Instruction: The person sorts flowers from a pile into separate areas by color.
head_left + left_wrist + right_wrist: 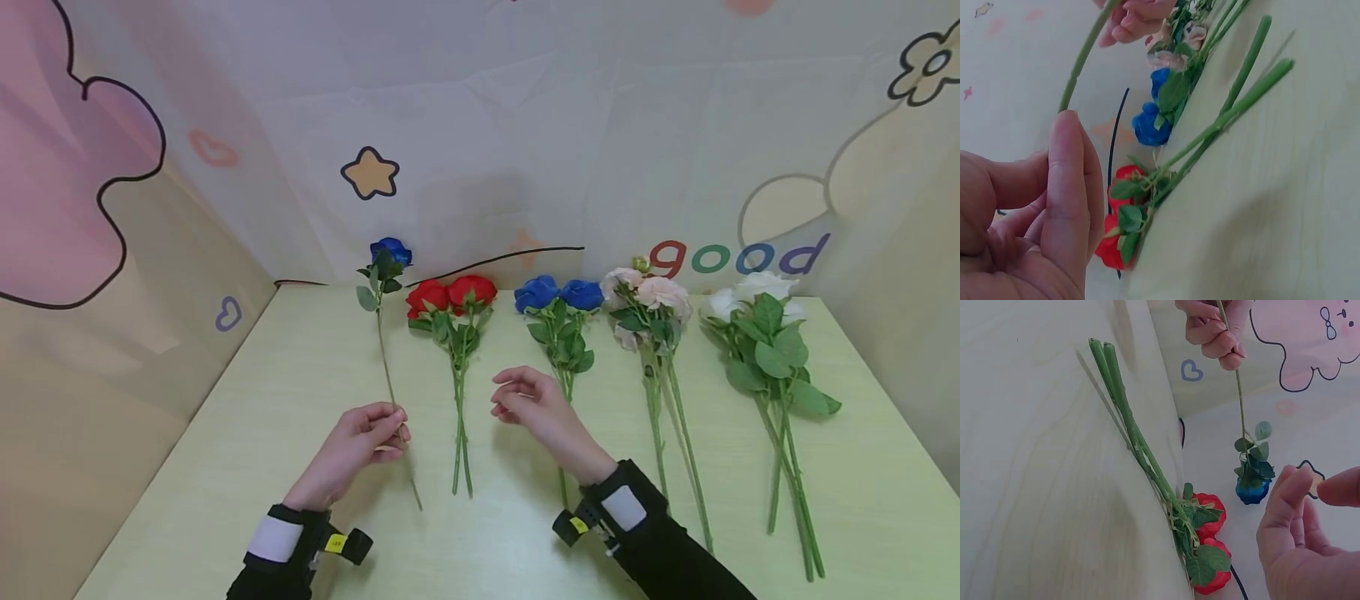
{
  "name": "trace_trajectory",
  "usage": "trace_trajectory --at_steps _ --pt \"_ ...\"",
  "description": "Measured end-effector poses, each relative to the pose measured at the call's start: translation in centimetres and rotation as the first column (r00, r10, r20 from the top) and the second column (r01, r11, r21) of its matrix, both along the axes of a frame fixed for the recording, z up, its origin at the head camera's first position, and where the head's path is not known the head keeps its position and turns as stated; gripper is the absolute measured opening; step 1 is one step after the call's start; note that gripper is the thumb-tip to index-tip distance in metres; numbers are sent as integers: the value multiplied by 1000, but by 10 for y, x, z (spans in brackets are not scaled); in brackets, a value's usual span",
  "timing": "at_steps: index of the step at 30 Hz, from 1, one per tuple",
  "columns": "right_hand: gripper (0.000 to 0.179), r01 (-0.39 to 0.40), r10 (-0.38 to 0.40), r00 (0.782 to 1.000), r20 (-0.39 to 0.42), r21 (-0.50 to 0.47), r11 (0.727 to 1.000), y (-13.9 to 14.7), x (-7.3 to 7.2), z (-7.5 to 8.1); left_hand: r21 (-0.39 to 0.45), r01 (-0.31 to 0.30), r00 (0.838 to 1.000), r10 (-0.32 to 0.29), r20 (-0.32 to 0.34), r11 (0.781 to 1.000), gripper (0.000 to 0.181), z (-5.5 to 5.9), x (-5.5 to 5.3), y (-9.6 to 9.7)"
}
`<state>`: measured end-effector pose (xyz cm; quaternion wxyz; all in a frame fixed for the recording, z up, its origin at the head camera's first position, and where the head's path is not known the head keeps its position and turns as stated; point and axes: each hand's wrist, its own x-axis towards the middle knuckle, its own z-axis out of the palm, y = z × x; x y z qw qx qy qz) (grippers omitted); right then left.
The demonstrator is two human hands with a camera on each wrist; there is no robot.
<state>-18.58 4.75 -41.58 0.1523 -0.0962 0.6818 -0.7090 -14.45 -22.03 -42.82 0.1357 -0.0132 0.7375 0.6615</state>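
My left hand (367,435) pinches the thin stem of a single blue rose (391,252), its bloom pointing up and away from me at the left of the table. In the left wrist view the stem (1082,61) rises from between thumb and fingers. My right hand (538,407) holds nothing; its fingers are loosely bent, over the stems of a pair of blue roses (558,294). Two red roses (452,297) with crossed stems lie between my hands. In the right wrist view the held blue rose (1252,489) appears beyond my right fingertips.
Right of the blue pair lie pale pink flowers (654,300) with long stems, then white roses (757,298) with broad green leaves. All rest on a pale wooden table (247,467). A printed cloth (480,125) hangs behind the table's back edge.
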Motion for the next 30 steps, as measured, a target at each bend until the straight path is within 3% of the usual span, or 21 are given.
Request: trace_trajectory --at_steps 15,23,30 --pt "24 62 -60 996 -67 24 998 19 -2 8 -7 132 985 -132 -107 991 28 12 6 49" --pt "25 73 -68 990 -127 37 997 32 -4 6 -29 221 965 -223 -141 975 25 10 0 78" --pt "26 99 -84 980 -181 73 992 44 -7 15 -63 290 936 -297 -188 955 16 15 -12 99"
